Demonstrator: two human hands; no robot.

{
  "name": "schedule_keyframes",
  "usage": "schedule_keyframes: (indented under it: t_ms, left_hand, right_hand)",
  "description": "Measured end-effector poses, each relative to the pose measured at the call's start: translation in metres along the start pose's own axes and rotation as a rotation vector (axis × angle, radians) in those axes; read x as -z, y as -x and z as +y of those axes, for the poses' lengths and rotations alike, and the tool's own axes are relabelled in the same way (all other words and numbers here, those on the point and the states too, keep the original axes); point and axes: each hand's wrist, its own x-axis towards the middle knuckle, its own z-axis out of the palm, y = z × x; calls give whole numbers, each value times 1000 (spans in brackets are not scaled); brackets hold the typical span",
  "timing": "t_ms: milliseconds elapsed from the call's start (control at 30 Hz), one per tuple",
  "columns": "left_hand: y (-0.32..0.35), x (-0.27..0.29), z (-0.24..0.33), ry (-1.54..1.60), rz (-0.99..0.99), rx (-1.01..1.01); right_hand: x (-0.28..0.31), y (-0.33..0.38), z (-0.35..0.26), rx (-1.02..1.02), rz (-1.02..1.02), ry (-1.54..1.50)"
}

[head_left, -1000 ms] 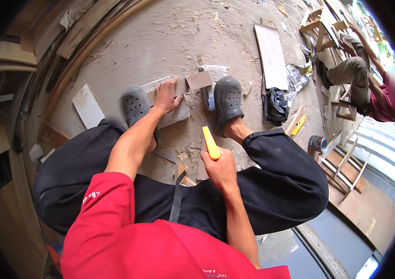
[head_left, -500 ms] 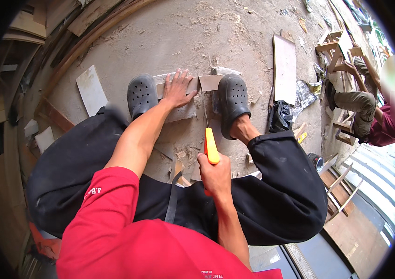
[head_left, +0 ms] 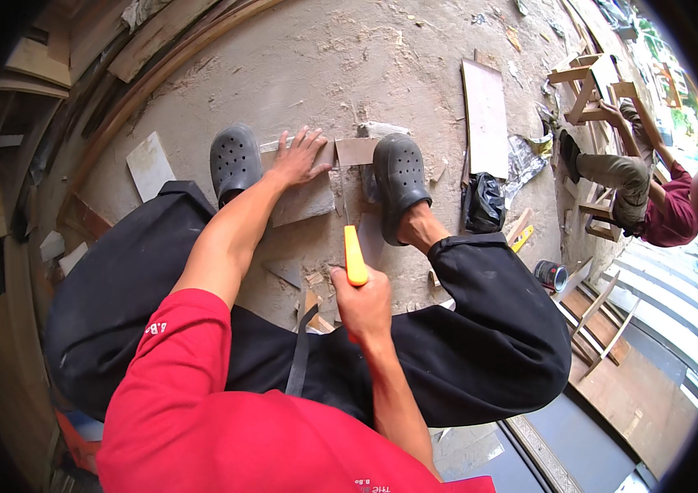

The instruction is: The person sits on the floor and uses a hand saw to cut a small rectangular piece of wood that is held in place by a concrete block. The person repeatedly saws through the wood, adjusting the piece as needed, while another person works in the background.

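Note:
My right hand (head_left: pixel 363 304) is closed around the yellow and orange handle of a handsaw (head_left: pixel 355 256). Its thin blade points away from me, toward a flat strip of wood (head_left: pixel 357 151) lying across the space between my feet. On the left part of that strip, my left hand (head_left: pixel 300 156) lies flat with its fingers spread. A pale block (head_left: pixel 306 205) sits under and in front of the strip. Grey clogs (head_left: pixel 235 160) are on my feet, one at each end of the wood. The blade's far end is hard to make out.
Wood offcuts and sawdust litter the concrete floor (head_left: pixel 332 74). A long pale board (head_left: pixel 485 115), a black plastic bag (head_left: pixel 485 203) and a paint can (head_left: pixel 550 275) lie to the right. Farther right, another person (head_left: pixel 633 177) handles a wooden stool frame (head_left: pixel 586 86). Planks (head_left: pixel 160 49) lean at left.
The view has shifted slightly, so most things sit farther left in it. My left hand stays flat on the wood, and my right hand keeps its grip on the saw.

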Motion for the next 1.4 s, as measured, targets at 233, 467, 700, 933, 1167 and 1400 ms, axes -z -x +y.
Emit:
schedule_keyframes:
  t_ms: [233, 467, 700, 933, 1167, 1400]
  left_hand:
    - [3, 15, 19, 143, -69, 206]
    - [4, 13, 17, 140, -57, 175]
    - [16, -8, 14, 126, 100, 81]
    - [10, 6, 19, 81, 68, 160]
    - [11, 5, 15, 76, 17, 191]
    - [11, -4, 15, 114, 74, 140]
  right_hand:
    - [15, -6, 7, -68, 5, 33]
    - [22, -5, -5, -72, 23, 100]
    - [21, -6, 13, -37, 10, 70]
    - [4, -6, 14, 76, 27, 121]
    - [9, 0, -8, -29, 71, 86]
    - [25, -3, 3, 31, 130, 164]
